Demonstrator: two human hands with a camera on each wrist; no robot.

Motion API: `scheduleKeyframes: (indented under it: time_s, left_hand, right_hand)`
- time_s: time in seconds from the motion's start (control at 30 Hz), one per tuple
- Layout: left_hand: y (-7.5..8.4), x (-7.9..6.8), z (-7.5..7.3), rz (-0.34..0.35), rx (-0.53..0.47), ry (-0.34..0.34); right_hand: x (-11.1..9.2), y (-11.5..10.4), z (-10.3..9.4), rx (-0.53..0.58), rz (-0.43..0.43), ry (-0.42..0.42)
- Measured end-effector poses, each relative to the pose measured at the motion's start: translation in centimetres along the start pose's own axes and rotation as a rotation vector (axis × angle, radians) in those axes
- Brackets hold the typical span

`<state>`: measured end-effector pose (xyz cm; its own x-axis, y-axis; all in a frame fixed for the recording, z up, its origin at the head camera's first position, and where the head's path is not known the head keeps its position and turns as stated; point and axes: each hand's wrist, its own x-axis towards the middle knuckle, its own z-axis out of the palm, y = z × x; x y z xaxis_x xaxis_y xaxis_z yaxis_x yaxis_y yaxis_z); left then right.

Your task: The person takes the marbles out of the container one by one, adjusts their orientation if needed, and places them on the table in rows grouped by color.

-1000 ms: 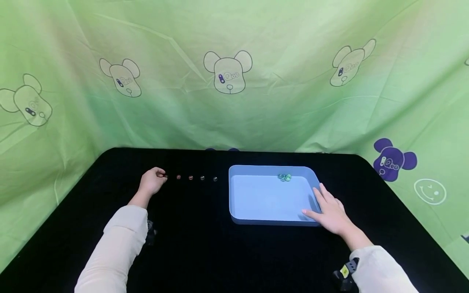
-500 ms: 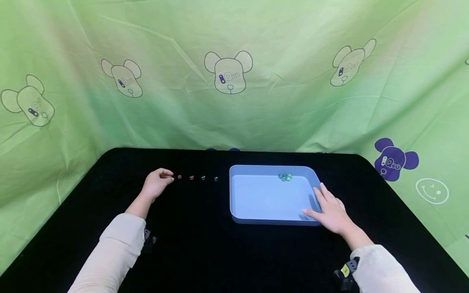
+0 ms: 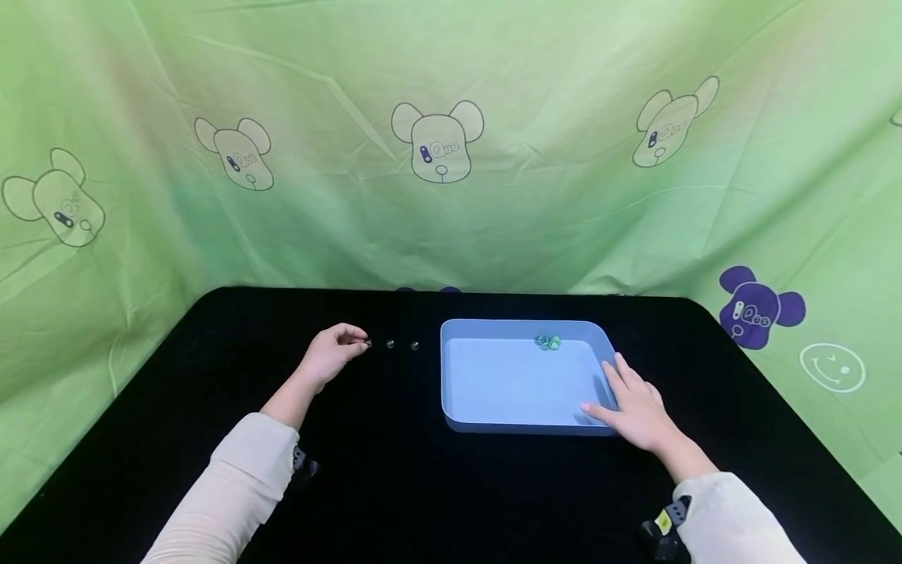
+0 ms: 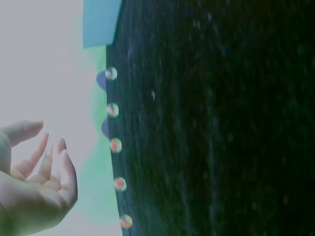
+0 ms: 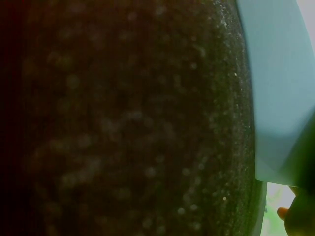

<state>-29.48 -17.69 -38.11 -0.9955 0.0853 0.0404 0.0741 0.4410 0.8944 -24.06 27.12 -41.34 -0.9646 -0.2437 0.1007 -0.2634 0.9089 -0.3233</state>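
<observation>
Your left hand (image 3: pixel 331 355), fingers loosely bent and empty, has moved right to the middle of five marbles (image 4: pixel 115 145) on the worktop (image 3: pixel 423 493), apparently midway along, your right hand (image 3: pixel 636 409) resting straight-fingered on the tray (image 3: pixel 521 428).

Tray (image 3: pixel 517 384): smooth, matt, plastic-looking
Marbles inside tray (image 3: pixel 554 342): glossy, glass-like
Marbles left of tray (image 3: pixel 391 344): glossy, glass-like
Tablecloth (image 3: pixel 451 493) under tray: matt, fuzzy cloth
Curtain (image 3: pixel 451 235) behind tray: smooth, creased cloth
</observation>
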Motion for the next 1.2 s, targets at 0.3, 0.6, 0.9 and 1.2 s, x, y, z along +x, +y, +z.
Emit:
scheduleKeyframes:
  time_s: [0.3,0.6,0.9,1.2]
  left_hand:
    - [1.5,0.4,2.5,0.066,-0.050,-0.087]
    - [2.8,1.0,4.4,0.134,-0.121,-0.132]
    - [3.9,1.0,5.7,0.168,-0.145,-0.152]
    - [5.3,0.9,7.2,0.180,-0.188,-0.185]
  right_hand:
    - [-0.2,-0.3,-0.6,0.006,0.007,0.024]
    - [-0.1,-0.3,-1.0,-0.013,0.009,0.016]
    - [-0.1,-0.3,-1.1,-0.014,0.009,0.009]
    - [-0.3,-0.5,-0.4,0.001,-0.001,0.003]
